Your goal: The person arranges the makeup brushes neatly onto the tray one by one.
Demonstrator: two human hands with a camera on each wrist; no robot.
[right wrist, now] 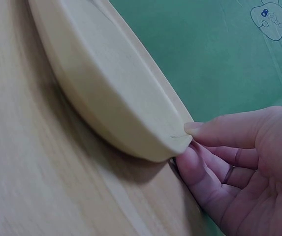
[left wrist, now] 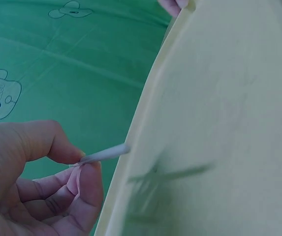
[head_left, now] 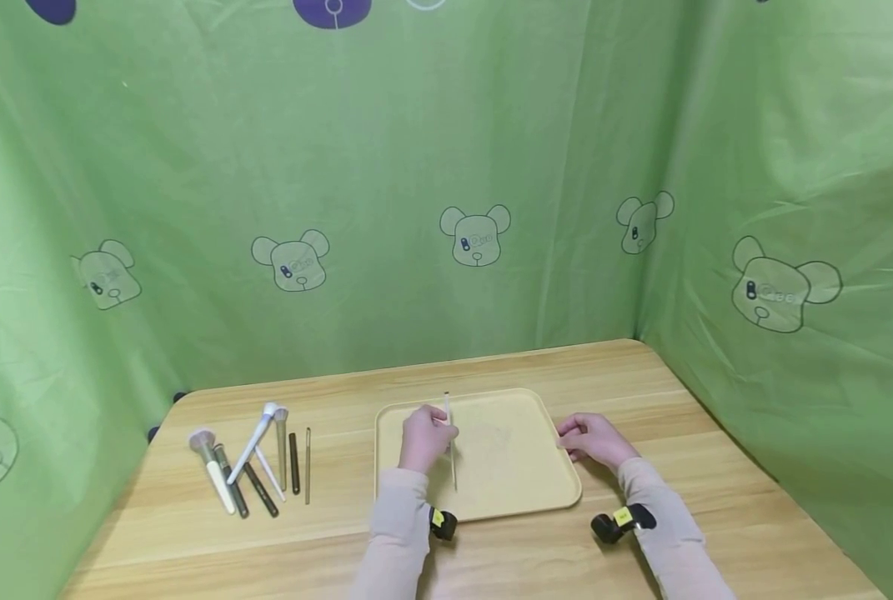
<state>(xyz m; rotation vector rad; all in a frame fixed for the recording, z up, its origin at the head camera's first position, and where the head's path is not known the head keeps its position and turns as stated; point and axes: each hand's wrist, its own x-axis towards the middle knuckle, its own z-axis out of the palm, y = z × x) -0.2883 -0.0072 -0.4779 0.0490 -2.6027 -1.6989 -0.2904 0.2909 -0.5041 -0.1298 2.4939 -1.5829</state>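
Note:
A slim makeup brush (head_left: 453, 467) with a pale handle is pinched between thumb and fingertips of my left hand (head_left: 424, 438), over the left half of a cream tray (head_left: 506, 475). One dark tip of it points to the far side in the head view. In the left wrist view a pale end of the brush (left wrist: 109, 153) juts out past the fingertips, and its shadow falls on the tray. My right hand (head_left: 594, 439) pinches the tray's right rim, thumb above and fingers below, as the right wrist view shows.
Several makeup brushes (head_left: 245, 454) lie spread on the left of the wooden table (head_left: 326, 546), some crossing each other. A thin bronze-coloured stick (head_left: 308, 467) lies nearest to the tray among them. Green curtains (head_left: 386, 317) with bear prints surround the table's back and sides.

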